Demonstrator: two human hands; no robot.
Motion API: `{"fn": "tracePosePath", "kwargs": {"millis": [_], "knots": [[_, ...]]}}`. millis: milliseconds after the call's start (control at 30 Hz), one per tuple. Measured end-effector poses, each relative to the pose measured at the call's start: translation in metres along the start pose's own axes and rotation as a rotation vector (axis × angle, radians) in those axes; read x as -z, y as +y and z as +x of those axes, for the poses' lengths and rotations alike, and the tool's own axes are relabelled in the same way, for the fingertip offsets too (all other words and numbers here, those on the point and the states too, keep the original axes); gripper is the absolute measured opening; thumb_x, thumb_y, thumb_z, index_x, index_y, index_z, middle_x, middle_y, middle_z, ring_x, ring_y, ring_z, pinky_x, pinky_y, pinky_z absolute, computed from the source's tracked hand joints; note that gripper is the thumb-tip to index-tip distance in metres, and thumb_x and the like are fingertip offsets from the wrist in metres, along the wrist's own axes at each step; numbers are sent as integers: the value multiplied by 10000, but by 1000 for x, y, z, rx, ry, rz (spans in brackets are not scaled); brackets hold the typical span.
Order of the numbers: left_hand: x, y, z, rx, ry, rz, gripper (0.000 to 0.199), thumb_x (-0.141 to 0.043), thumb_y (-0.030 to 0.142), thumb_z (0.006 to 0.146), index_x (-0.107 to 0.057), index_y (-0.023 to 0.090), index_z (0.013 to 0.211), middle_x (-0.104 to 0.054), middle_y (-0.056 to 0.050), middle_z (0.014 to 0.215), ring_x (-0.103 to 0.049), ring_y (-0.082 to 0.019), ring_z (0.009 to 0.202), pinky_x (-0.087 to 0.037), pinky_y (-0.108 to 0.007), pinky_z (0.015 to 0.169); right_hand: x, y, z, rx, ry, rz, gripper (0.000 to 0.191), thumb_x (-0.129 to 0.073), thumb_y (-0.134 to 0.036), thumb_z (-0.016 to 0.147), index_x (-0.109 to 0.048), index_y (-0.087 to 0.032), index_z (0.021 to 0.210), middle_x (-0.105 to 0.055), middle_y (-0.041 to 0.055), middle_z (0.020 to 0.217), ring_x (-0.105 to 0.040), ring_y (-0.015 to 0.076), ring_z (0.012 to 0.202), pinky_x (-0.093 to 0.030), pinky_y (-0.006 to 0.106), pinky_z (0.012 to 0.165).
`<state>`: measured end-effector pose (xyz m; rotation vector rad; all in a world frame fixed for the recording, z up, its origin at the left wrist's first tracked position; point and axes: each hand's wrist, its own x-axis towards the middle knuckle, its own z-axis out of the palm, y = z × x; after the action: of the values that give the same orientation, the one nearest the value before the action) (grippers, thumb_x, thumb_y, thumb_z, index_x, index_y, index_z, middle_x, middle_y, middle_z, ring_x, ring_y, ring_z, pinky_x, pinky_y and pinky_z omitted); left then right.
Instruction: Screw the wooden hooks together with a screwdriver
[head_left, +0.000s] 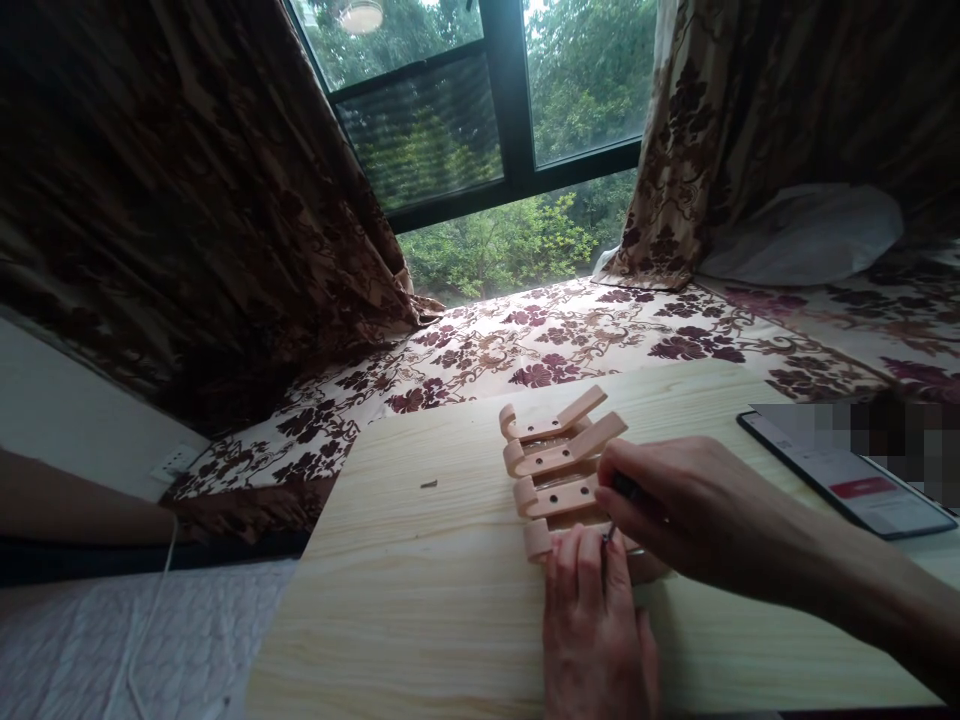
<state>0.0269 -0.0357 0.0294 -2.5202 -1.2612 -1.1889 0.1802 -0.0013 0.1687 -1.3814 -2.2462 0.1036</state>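
Several curved pale wooden hooks (559,493) lie side by side across a wooden backing strip, with dark screw heads on the farther ones. My left hand (592,625) presses its closed fingers onto the nearest hook (537,540), holding it at the near end of the row. In my right hand (675,500) is a small dark screwdriver (628,488), pinched and tilted. Its tip points down beside my left fingertips, where a screw cannot be clearly made out. A loose screw (428,484) lies on the table to the left of the hooks.
The work surface is a pale wooden table (390,600) with rounded corners. A phone (847,480) lies at its right. Behind it are a floral-covered ledge (480,350), curtains (225,180) and a window. At left, a white cable (154,610) hangs over a quilted cover (217,640).
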Motion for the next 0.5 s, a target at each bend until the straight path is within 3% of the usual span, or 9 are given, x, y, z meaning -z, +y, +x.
{"fn": "tracePosePath", "kwargs": {"millis": [167, 367, 500], "knots": [[1, 1, -1, 13, 2, 21, 550, -605, 177, 761, -558, 144, 1307, -544, -96, 1329, -435, -291, 1280, -391, -442, 1111, 1, -1, -1, -29, 6, 56, 200, -429, -257, 926, -537, -200, 768, -584, 10, 605, -529, 141, 511, -311, 272, 508], [8, -1, 0, -23, -75, 75, 541, -623, 288, 819, -537, 152, 1336, -521, -84, 1365, -426, -275, 1301, -371, -401, 1128, 0, -2, -1, -14, 18, 50, 192, -426, -240, 923, -527, -202, 764, -594, 6, 611, -550, 142, 514, -329, 266, 505], [-8, -5, -1, -58, 54, 123, 480, -544, 403, 872, -583, 154, 1281, -593, -95, 1251, -491, -269, 1224, -389, -386, 1096, -3, -3, 3, 11, 31, 9, 177, -441, -223, 918, -485, -217, 747, -576, -14, 594, -518, 139, 487, -322, 265, 479]]}}
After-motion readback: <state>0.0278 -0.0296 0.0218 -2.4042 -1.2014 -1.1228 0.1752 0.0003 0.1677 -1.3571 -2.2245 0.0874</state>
